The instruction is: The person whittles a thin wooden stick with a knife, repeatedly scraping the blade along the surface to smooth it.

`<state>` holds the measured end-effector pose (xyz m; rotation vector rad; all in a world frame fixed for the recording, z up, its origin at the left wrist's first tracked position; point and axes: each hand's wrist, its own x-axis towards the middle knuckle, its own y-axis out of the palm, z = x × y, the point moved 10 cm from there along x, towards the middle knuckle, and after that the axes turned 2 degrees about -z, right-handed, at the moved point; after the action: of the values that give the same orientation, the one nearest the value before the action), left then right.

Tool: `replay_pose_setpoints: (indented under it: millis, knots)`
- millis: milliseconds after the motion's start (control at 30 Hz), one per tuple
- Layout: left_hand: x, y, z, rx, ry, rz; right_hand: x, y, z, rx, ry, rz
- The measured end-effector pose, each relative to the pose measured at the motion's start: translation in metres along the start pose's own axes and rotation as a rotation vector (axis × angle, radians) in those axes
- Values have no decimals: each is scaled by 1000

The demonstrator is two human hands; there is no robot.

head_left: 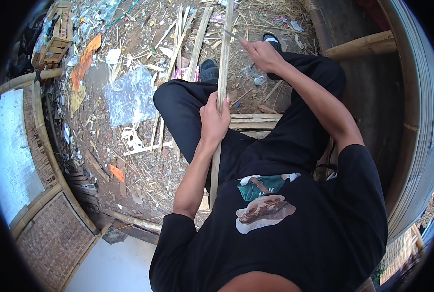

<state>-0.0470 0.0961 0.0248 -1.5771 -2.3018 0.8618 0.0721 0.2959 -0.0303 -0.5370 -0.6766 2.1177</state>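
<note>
A long, flat bamboo strip [224, 58] runs upright through the view, from the top edge down past my left side. My left hand [214, 118] is closed around its middle, above my lap. Farther out, my right hand [262, 54] grips a knife, whose narrow blade [231, 34] points left toward the strip. The handle is mostly hidden in my fingers. Whether the blade touches the strip I cannot tell. Several more bamboo strips [200, 41] lie on the ground beyond my left knee.
Litter and shavings cover the dirt ground, with a clear plastic sheet [131, 96] and orange scraps [86, 62] at left. A wooden crate [60, 33] stands far left. Woven bamboo panels [55, 242] lie at lower left. A bamboo post [363, 45] and wall are close on my right.
</note>
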Motion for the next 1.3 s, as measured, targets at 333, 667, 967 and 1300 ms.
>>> replay_pose_setpoints:
  millis: [333,667,967,1300]
  knots:
    - [2,12,-13,-26,62,35,-61,57,58,-120,-265,217]
    - [-4,15,-8,75,69,44,-14,48,14,-149,-99,258]
    - [-1,10,-24,-32,114,15,36,-40,-37,-107,168,-54]
    - [-8,-4,-35,-65,15,42,-26,-27,-20,34,205,-74]
